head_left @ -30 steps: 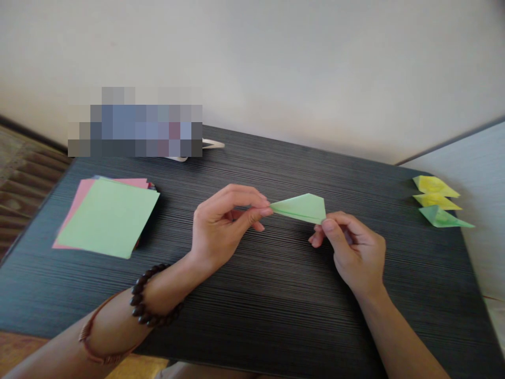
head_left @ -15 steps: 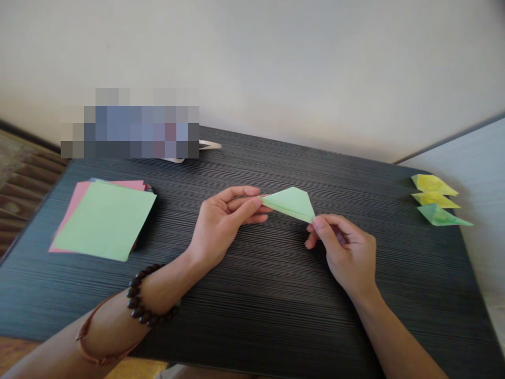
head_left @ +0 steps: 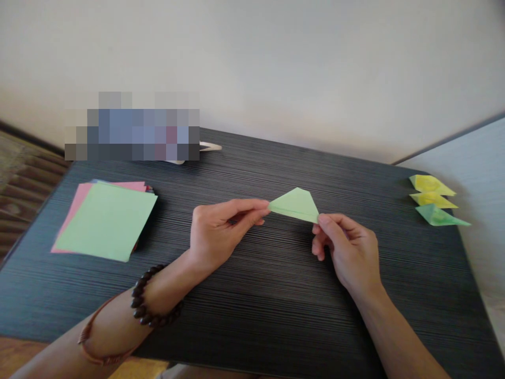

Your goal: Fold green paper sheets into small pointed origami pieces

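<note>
A folded light-green paper piece (head_left: pixel 295 205) hangs just above the dark striped table (head_left: pixel 252 305). My left hand (head_left: pixel 219 231) pinches its left tip between thumb and fingers. My right hand (head_left: pixel 347 250) pinches its right tip the same way. The piece is stretched between the two hands, its folded edge facing me. A bead bracelet and a thin cord sit on my left wrist.
A stack of square coloured sheets (head_left: pixel 104 218), green on top and pink beneath, lies at the left. Two yellow folded pieces (head_left: pixel 431 184) and a green one (head_left: pixel 440 215) rest at the right edge. A small white object (head_left: pixel 209 147) lies by the back wall.
Both hands shifted slightly, first left and then back right, with the green piece held between them. The grip on both tips stayed the same.
</note>
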Tool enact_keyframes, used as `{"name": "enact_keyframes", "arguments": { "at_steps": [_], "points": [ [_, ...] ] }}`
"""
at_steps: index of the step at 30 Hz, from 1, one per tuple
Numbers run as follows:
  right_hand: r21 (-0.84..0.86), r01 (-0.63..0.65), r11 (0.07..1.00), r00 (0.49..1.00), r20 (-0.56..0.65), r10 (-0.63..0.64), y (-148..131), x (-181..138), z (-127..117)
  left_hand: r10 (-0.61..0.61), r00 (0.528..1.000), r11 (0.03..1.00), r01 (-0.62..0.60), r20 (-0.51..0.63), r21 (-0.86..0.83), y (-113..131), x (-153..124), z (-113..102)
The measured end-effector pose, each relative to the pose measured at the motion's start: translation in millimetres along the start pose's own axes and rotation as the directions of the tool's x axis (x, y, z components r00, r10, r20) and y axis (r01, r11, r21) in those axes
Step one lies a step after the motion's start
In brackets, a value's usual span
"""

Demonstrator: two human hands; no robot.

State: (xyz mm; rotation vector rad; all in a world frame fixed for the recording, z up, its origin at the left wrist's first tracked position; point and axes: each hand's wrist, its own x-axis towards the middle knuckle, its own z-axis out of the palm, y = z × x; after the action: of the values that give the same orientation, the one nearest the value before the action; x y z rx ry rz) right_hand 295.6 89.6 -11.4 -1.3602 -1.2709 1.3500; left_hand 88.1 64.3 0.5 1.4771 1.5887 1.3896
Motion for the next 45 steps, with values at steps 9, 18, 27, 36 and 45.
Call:
{"name": "enact_keyframes", "arguments": {
  "at_steps": [9,18,27,36,45],
  "points": [
    [0.037,-0.074,0.997,0.997,-0.006,0.074,2,3,-3,0.391,0.913,0.882,-0.407,0.114,0.238,-11,2,-8],
    [0.005,-0.133,0.991,0.991,0.029,0.133,0,4,-6,0.530,0.817,0.753,-0.577,0.226,0.316,-17,2,-13],
    [-0.058,-0.215,0.975,0.974,0.064,0.219,-5,3,-8,0.583,0.764,0.681,-0.646,0.277,0.346,-22,5,-12],
    [-0.053,-0.240,0.969,0.960,0.132,0.245,-8,6,-11,0.581,0.768,0.681,-0.640,0.268,0.357,-18,5,-12],
    [-0.553,-0.110,0.826,0.936,0.221,0.272,-13,9,-24,0.517,0.636,0.562,-0.757,0.574,0.333,-22,18,-20]
  ]
}}
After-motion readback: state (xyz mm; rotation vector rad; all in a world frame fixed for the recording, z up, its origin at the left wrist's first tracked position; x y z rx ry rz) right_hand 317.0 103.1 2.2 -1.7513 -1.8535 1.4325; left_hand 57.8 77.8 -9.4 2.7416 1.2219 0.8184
